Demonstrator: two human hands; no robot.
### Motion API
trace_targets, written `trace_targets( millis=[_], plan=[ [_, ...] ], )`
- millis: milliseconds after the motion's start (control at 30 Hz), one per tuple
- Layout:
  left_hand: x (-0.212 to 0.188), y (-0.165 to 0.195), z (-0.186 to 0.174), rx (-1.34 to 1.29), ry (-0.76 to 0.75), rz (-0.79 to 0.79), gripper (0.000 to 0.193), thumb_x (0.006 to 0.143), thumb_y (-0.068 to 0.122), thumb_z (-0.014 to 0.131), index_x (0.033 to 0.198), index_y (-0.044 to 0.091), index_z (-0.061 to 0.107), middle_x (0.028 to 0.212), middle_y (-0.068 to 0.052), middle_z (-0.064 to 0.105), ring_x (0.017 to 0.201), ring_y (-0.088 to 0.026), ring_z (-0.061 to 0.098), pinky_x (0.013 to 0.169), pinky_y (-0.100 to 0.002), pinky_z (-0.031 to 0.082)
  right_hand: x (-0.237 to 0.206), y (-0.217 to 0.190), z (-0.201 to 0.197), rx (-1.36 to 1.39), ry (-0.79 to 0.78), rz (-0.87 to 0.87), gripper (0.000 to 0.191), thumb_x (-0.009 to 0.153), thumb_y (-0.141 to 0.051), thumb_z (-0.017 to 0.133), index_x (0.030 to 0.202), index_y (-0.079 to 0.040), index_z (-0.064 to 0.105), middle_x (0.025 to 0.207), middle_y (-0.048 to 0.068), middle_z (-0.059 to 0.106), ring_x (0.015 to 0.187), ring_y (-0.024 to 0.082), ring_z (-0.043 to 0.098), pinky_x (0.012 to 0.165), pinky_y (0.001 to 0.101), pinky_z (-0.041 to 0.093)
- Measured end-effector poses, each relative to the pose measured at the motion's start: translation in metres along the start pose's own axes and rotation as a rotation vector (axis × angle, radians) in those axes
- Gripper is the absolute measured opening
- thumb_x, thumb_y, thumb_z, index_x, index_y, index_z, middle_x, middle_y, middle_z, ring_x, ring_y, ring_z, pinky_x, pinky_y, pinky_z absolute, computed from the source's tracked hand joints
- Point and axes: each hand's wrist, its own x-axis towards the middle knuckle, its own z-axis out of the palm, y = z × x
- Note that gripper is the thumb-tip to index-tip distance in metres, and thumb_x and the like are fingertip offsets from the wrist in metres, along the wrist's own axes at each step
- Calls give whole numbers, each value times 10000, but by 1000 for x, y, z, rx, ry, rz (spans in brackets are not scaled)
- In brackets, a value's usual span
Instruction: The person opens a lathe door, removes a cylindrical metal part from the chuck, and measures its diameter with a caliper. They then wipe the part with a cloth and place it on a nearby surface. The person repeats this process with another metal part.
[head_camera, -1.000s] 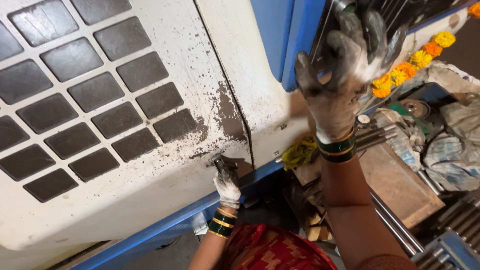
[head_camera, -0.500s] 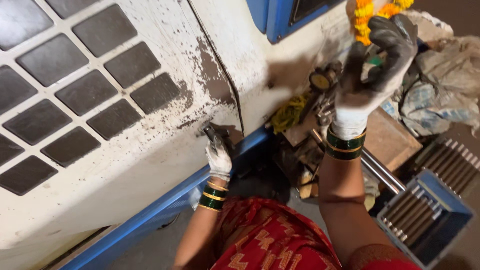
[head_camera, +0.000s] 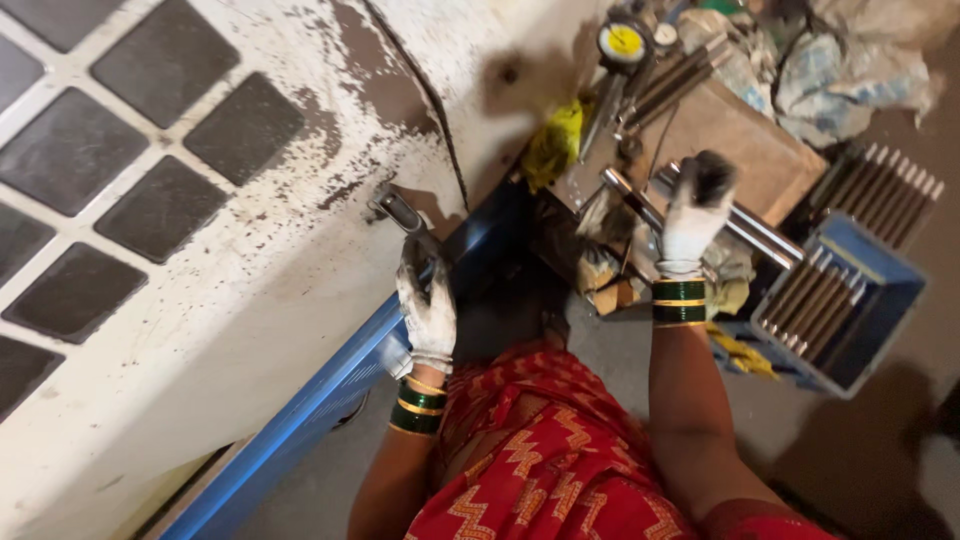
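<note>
Far left: grimy white machine panel (head_camera: 250, 330) w/ approx. 8 dark square insets visible, blue rail (head_camera: 330, 400) along its lower edge. Center: gloved left hand (head_camera: 427, 305), 3 bangles at wrist, fingers clamped on 1 metal handle (head_camera: 400, 212) sticking out of the panel. Right: gloved right hand (head_camera: 690, 215), fingers curled over 1 of 2 shiny steel rods (head_camera: 750, 230) on a wooden block (head_camera: 740, 140); 1 yellow-faced dial gauge (head_camera: 622, 42) above, blue bin (head_camera: 860, 310) holding approx. 8 grey rods at far right.

Right hand (head_camera: 692, 215) fingertips motion-blurred, blue crate (head_camera: 880, 300) contents partly shadowed
</note>
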Motion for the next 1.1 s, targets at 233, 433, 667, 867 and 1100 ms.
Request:
trace_targets(
  millis=[233, 433, 667, 867, 1100],
  plan=[
    [-44, -100, 16, -731, -163, -364, 502, 1035, 101, 569, 1515, 19, 448, 1464, -103, 553, 1309, -208, 552, 1119, -334, 451, -92, 43, -35, -518, -143, 122, 369, 918, -99, 714, 1275, -45, 639, 1121, 120, 733, 1014, 227, 703, 936, 348, 574],
    [-55, -144, 28, -926, -368, -559, 435, 1060, 99, 515, 1484, 9, 474, 1468, -100, 568, 1265, -229, 579, 1035, -329, 493, -110, 67, -31, -1148, -347, -35, 832, 848, -439, 780, 1448, 52, 479, 1332, 284, 591, 1219, 419, 572, 1048, 457, 455],
    [-45, -138, 47, -989, -457, -630, 475, 1052, 128, 464, 1510, 9, 427, 1522, -165, 532, 1371, -261, 548, 1138, -355, 453, -78, 75, -29, -1111, -375, 139, 881, 849, -498, 770, 1495, 3, 441, 1443, 250, 525, 1343, 431, 474, 1145, 508, 370],
    [-34, -120, 83, -1017, -528, -526, 454, 1082, 116, 437, 1518, -8, 426, 1543, -190, 505, 1357, -302, 548, 1110, -403, 462, -39, 73, -50, -1206, -464, 283, 828, 819, -482, 778, 1474, -74, 478, 1444, 214, 519, 1387, 426, 427, 1149, 558, 333],
    [-31, -88, 121, -1188, -536, -623, 445, 1087, 108, 417, 1515, -12, 423, 1559, -183, 493, 1370, -297, 537, 1108, -401, 469, -8, 72, -74, -1320, -619, 350, 889, 700, -406, 843, 1456, -130, 465, 1480, 184, 443, 1397, 414, 362, 1094, 580, 340]
  ],
)
